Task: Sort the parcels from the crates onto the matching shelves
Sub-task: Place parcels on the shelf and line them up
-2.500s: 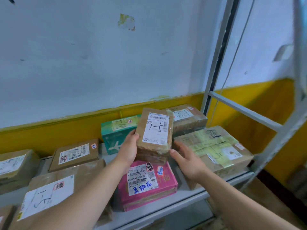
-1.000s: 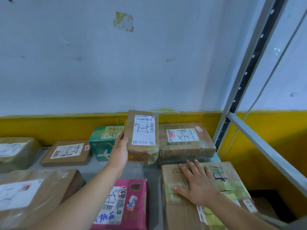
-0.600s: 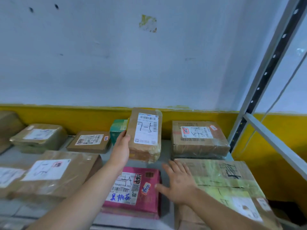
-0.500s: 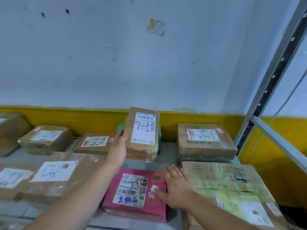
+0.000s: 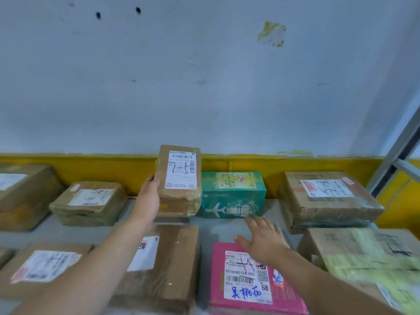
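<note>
Shelf (image 5: 213,233) crowded. Left hand (image 5: 147,201) grips brown parcel (image 5: 179,178); right hand (image 5: 263,239), fingers spread, now off 3 o'clock box (image 5: 363,253), over pink parcel (image 5: 218,280): probably seeking a slot.

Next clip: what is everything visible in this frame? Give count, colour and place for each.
held parcel: 1, brown with white label, upright, above the shelf's rear
teal box: 1, teal, rear of shelf, right of the held parcel
pink parcel: 1, pink with white label, front, centre-right
brown parcels: at least 6, brown, lying flat; three left, one front centre, two right
shelf: 1, grey, under the parcels
shelf post: 1, grey metal, far right
wall: 1, white above, yellow band below, behind the shelf
left hand: 1, grips the held parcel's left edge
right hand: 1, fingers straight, over the pink parcel's far edge; contact unclear
</note>
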### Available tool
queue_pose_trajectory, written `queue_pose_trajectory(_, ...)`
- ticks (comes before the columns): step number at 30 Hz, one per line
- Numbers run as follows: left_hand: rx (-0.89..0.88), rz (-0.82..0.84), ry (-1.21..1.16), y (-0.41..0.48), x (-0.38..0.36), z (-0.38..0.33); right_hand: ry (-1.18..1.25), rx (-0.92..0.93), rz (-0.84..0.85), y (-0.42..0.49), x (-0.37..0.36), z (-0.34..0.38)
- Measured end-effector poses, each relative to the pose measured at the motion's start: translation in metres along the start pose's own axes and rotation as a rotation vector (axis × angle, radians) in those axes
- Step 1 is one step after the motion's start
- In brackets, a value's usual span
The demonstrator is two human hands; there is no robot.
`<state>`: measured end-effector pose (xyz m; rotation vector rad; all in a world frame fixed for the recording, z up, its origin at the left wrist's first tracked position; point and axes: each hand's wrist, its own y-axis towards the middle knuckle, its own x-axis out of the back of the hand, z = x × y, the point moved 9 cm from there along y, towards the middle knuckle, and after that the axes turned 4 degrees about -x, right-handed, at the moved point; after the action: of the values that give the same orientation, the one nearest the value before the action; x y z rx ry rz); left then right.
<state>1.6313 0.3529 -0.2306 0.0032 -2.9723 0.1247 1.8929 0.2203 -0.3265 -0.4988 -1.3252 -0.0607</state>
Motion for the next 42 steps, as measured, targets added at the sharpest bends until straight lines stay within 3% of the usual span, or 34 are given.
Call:
queue_pose_trajectory(6,0.026,0.037,0.002,0.027,0.002,0.006,0.163,-0.116,-0.142,0.043,0.046,-0.005)
queue_pose_trajectory(10,0.043,0.033,-0.002,0.044,-0.005,0.012,0.137,-0.144,-0.18,0.078,0.074,-0.009)
queue_pose_trajectory(17,0.093,0.016,-0.003,0.066,-0.011,0.026,-0.052,-0.069,-0.074,0.126,0.065,0.001)
queue_pose_trajectory(22,0.112,0.015,-0.04,0.069,-0.013,0.034,-0.254,-0.006,-0.224,0.125,0.072,0.007)
queue_pose_trajectory(27,0.113,0.013,-0.037,0.069,-0.013,0.038,-0.167,0.047,-0.126,0.132,0.066,0.013)
queue_pose_trajectory(34,0.085,0.023,-0.014,0.067,-0.004,0.026,-0.16,0.074,-0.224,0.114,0.081,0.016)
queue_pose_trajectory(42,0.068,0.021,0.023,0.066,0.013,0.019,-0.142,0.06,-0.414,0.071,0.162,0.02)
